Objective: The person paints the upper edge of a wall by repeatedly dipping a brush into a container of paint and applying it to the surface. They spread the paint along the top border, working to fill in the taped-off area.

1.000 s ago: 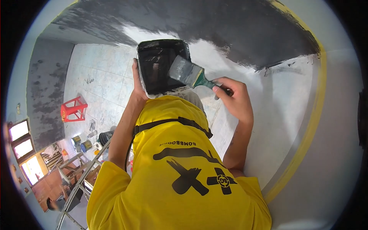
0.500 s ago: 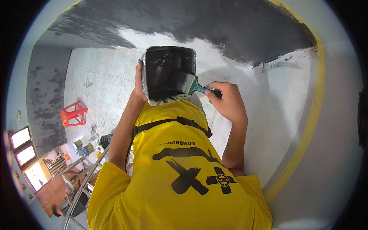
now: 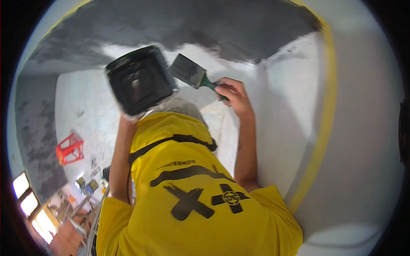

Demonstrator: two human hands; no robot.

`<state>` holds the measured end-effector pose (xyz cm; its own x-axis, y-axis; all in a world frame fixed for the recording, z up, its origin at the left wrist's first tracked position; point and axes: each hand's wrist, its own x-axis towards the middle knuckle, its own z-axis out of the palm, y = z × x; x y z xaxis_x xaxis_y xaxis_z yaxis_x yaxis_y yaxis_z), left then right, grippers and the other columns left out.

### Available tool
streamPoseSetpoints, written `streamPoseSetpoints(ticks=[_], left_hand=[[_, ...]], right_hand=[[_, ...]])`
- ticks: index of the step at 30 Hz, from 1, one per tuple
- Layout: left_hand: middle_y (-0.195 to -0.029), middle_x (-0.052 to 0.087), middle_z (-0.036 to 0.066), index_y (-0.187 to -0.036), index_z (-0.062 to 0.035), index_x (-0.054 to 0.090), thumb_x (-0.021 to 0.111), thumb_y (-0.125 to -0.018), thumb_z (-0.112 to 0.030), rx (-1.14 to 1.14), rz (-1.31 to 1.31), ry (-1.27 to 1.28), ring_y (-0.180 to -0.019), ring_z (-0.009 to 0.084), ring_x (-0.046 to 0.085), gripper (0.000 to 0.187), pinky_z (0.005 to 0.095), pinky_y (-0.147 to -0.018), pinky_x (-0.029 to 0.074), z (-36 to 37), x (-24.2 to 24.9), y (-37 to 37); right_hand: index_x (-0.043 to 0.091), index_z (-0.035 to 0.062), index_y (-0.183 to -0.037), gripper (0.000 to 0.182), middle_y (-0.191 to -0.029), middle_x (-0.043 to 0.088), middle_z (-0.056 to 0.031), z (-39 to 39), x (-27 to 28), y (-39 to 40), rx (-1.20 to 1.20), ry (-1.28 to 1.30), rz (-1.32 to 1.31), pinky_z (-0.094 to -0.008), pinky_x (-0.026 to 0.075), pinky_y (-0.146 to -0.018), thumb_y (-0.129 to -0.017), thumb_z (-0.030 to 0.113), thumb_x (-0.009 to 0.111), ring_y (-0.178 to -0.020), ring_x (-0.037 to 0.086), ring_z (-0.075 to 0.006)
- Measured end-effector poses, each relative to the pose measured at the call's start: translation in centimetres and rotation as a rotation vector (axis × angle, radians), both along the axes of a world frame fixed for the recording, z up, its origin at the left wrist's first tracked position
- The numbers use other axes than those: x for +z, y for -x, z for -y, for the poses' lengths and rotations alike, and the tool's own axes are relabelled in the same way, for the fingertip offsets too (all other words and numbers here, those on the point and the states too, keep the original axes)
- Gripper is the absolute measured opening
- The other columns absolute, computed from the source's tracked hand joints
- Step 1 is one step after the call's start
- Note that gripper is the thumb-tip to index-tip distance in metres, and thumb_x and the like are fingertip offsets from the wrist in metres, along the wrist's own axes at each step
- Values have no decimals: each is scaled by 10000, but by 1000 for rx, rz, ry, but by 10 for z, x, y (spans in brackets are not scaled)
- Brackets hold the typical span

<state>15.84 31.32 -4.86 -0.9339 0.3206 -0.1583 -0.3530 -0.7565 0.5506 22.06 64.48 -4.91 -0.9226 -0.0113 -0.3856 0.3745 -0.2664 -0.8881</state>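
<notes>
A square tub (image 3: 112, 87) with dark paint coating its inside is held up in front of my body, tilted to the left. My left hand (image 3: 129, 117) grips it from below and behind; most of the fingers are hidden by the tub. Just right of the tub's rim, a wide flat paintbrush (image 3: 206, 82) with a green handle hangs apart from it, its bristles coated dark. My right hand (image 3: 232, 94) is closed around that handle. Above both, a wall (image 3: 188, 21) carries dark grey paint with a ragged lower edge over white.
Yellow tape (image 3: 328, 85) runs along the painted area's right side. A red plastic stool (image 3: 70, 149) stands on the pale floor at left. Paint cans (image 3: 91, 186) and a metal ladder or frame (image 3: 92, 232) are at lower left, near bright windows (image 3: 42, 224).
The paintbrush has come out of the tub and now sits to its right. The tub has shifted left and tilted. The view has turned slightly.
</notes>
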Motion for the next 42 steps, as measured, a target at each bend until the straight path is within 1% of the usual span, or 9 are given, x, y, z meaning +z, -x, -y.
streamPoseSetpoints(ticks=[2, 7, 15, 25, 28, 33, 36, 39, 42], left_hand=[[-1336, 606, 119, -1385, -139, 559, 308, -943, -738, -12, 9, -28, -1188, 308, 597, 785, 510, -1013, 508, 0, 4, -1], [-1338, 605, 119, -1386, -139, 558, 309, -943, -736, -27, 10, -47, -1191, 309, 596, 784, 511, -1015, 506, -2, 9, -2], [-1342, 603, 119, -1388, -140, 556, 310, -944, -734, -37, 1, -59, -1196, 310, 593, 781, 511, -1018, 503, -8, 12, 2], [-1347, 601, 119, -1390, -141, 553, 312, -946, -731, -39, 10, -56, -1201, 311, 590, 777, 513, -1023, 499, -7, 10, 1], [-1348, 600, 119, -1390, -141, 552, 312, -946, -731, -41, 14, -51, -1203, 311, 589, 776, 513, -1024, 498, -8, 9, 1], [-1350, 599, 119, -1391, -142, 551, 313, -946, -729, -59, 13, -52, -1206, 312, 587, 775, 514, -1026, 496, -11, 12, 1], [-1352, 599, 119, -1392, -142, 550, 314, -947, -728, -63, 12, -58, -1208, 312, 586, 774, 514, -1028, 495, -12, 11, 0], [-1353, 598, 118, -1393, -142, 549, 314, -947, -728, -65, 9, -58, -1209, 312, 585, 773, 514, -1029, 494, -12, 12, -1], [-1354, 597, 118, -1393, -142, 548, 315, -947, -727, -65, 7, -62, -1211, 313, 584, 772, 515, -1030, 493, -11, 11, -1]], right_hand=[[644, 31, -979, 130, -699, 583, -44, -19, -34, 1, 54, 174, -54, -214, 226, -434, -895, 125, 674, -506, 415, -49], [605, 35, -898, 75, -664, 564, -54, -30, -119, -8, -309, 207, 40, -233, 201, -364, -908, 105, 629, -401, 324, -61], [597, 24, -920, 119, -644, 537, -39, -44, -191, 17, -754, -99, 253, -275, 284, -355, -912, 120, 667, -405, 442, -120], [586, 69, -886, 107, -652, 518, 35, -40, -186, 10, -879, -155, -271, -225, 348, -416, -935, 137, 652, -502, 434, -51], [572, 70, -887, 120, -660, 526, 31, -42, -227, 28, -828, -351, -337, -227, 360, -431, -963, 143, 629, -502, 437, -55], [616, 13, -875, 121, -694, 671, -108, -49, -296, 24, -671, -504, 122, -344, 481, -568, -906, 126, 644, -609, 651, -204], [636, 15, -857, 112, -704, 677, -126, -59, -287, 31, -663, -435, 389, -379, 500, -616, -882, 121, 659, -636, 662, -227], [578, 23, -834, 153, -594, 558, -43, -82, -325, 47, -726, -645, 137, -298, 355, -385, -916, 123, 660, -408, 483, -141], [575, 21, -812, 135, -593, 547, -38, -67, -279, 55, -821, -534, 32, -293, 351, -388, -895, 100, 647, -415, 479, -135]])
